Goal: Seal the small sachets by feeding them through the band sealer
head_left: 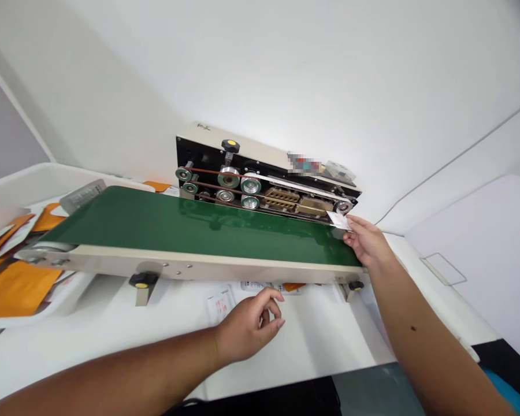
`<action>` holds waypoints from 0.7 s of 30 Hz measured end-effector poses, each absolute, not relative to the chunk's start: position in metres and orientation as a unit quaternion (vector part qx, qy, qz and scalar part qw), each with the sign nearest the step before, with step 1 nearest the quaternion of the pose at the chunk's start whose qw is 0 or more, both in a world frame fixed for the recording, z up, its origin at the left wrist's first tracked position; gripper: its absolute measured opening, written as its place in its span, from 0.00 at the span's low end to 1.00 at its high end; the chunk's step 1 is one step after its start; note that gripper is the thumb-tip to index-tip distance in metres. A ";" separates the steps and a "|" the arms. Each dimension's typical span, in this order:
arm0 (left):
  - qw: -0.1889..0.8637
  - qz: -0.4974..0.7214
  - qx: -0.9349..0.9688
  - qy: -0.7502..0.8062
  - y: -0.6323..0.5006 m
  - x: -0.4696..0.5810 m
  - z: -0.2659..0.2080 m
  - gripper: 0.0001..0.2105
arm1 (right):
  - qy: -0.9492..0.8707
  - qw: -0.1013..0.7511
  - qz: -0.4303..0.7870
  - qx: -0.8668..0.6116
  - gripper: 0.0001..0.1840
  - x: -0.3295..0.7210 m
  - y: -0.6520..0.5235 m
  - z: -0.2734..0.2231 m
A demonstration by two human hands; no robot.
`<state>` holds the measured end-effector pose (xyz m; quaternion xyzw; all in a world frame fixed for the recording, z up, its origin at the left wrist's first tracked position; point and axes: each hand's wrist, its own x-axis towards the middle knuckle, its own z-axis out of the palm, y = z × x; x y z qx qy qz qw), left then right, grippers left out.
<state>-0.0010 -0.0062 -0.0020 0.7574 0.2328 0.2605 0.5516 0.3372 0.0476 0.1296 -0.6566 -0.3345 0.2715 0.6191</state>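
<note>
A plain white wall (260, 69) fills the background. In front of it is a white surface (303, 346), and above that runs a long green belt (112, 222) in a cream frame, the landmark for all places here. Along the belt's far edge stands a machine (208, 159) with a black front carrying metal wheels and brass-coloured blocks; its pale top bears a dark script logo (203, 126), too small to read. Beyond the belt's left end, a white bin (13, 188) holds orange and white envelopes (21, 289); no wording on them can be made out.

Two bare hands are well apart. The right hand (368, 242), at the belt's right end, pinches a packet (338, 220) between thumb and fingers. The left hand (249, 326), in front of the belt's near edge, curls loosely around nothing, thumb and forefinger separated. Partly behind it, below the belt, lies a white sachet (219, 303) with red print, illegible. The machine's control panel (304, 164), beyond the belt, is blurred into squares. The packet, white with faint reddish print that cannot be read, is beside the machine's right end, above the belt.
</note>
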 end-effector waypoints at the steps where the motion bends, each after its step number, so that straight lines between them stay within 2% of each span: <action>1: 0.548 0.263 0.759 0.234 -0.006 -0.001 -0.002 0.12 | -0.353 0.617 0.203 -0.674 0.28 0.331 0.041 0.129; 3: 0.539 0.267 0.763 0.237 -0.006 -0.002 -0.002 0.12 | -0.392 0.613 0.018 -0.686 0.27 0.317 0.020 0.122; 5: 0.530 0.270 0.767 0.240 -0.006 -0.002 -0.001 0.11 | -0.438 0.604 -0.138 -0.651 0.18 0.300 -0.010 0.108; 6: 0.527 0.270 0.770 0.239 -0.007 -0.002 -0.001 0.10 | -0.475 0.600 -0.169 -0.621 0.12 0.291 -0.026 0.098; 8: 0.518 0.264 0.779 0.234 -0.007 -0.002 0.000 0.06 | -0.620 0.521 -0.140 -0.569 0.04 0.274 -0.053 0.075; 10: 0.505 0.259 0.792 0.225 -0.007 -0.002 0.000 0.03 | -0.755 0.372 -0.053 -0.537 0.04 0.259 -0.070 0.051; 12: 0.489 0.260 0.804 0.216 -0.007 -0.001 0.000 0.04 | -0.807 0.259 0.014 -0.530 0.09 0.248 -0.075 0.031; 13: 0.481 0.263 0.809 0.213 -0.007 -0.001 0.000 0.05 | -0.809 0.230 0.031 -0.539 0.14 0.245 -0.074 0.022; 15: 0.467 0.269 0.815 0.210 -0.007 -0.001 0.000 0.06 | -0.797 0.198 0.047 -0.569 0.25 0.242 -0.069 0.007; 17: 0.458 0.270 0.821 0.209 -0.007 -0.001 0.002 0.06 | -0.779 0.185 0.049 -0.597 0.31 0.242 -0.064 -0.006; 21: 0.450 0.270 0.825 0.210 -0.007 -0.002 0.006 0.07 | -0.758 0.202 0.022 -0.620 0.28 0.242 -0.058 -0.023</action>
